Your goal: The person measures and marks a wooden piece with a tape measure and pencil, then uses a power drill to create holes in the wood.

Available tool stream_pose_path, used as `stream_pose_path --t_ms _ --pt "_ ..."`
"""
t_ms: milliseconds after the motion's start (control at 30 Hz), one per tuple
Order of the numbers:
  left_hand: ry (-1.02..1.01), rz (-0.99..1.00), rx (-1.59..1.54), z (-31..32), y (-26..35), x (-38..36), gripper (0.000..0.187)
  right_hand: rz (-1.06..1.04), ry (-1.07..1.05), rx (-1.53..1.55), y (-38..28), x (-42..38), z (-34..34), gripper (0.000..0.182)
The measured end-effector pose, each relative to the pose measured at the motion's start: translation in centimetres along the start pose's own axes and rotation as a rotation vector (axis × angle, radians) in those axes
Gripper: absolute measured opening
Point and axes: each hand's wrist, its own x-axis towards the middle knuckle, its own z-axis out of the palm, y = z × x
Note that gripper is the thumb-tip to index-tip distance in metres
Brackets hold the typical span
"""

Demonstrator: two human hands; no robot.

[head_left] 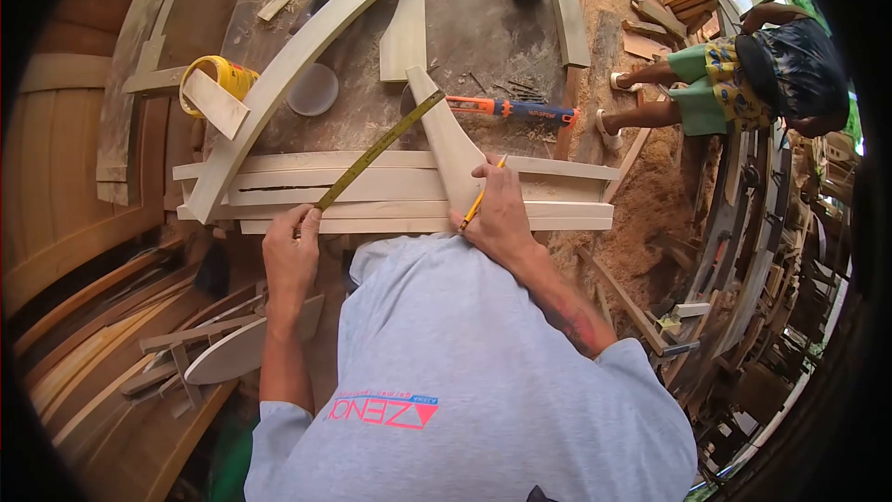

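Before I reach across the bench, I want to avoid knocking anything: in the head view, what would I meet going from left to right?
Yellow container → left hand → flat, shaped wood piece behind the hands → right hand with a pencil → another person.

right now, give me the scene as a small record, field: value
left hand: pinches one end of a yellow measuring tape
tape's other end: over the tip of a shaped wooden piece
right hand: on that piece, holding a yellow pencil
under the piece: pale wooden strips, side by side
beyond the strips: orange-and-blue tool, type unclear
co-worker: off to the right
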Motion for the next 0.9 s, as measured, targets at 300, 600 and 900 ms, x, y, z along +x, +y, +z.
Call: stream_pose_path --t_ms 300,600,900 --pt "0.006 -0.022 0.029 -0.3 -0.1 0.6 0.029 -0.355 -0.119 -0.057 4.8 10.4 -2.6 0.052" --pt "0.112 -0.104 0.037 -1.7 -2.2 0.3 0.027 0.153 0.484 0.109 12.6 17.1 -4.8 0.035" --pt "0.106 -0.078 -0.066 -1.4 0.7 2.0 0.027 0.226 -0.021 -0.142 -0.1 26.6 2.4 0.076"
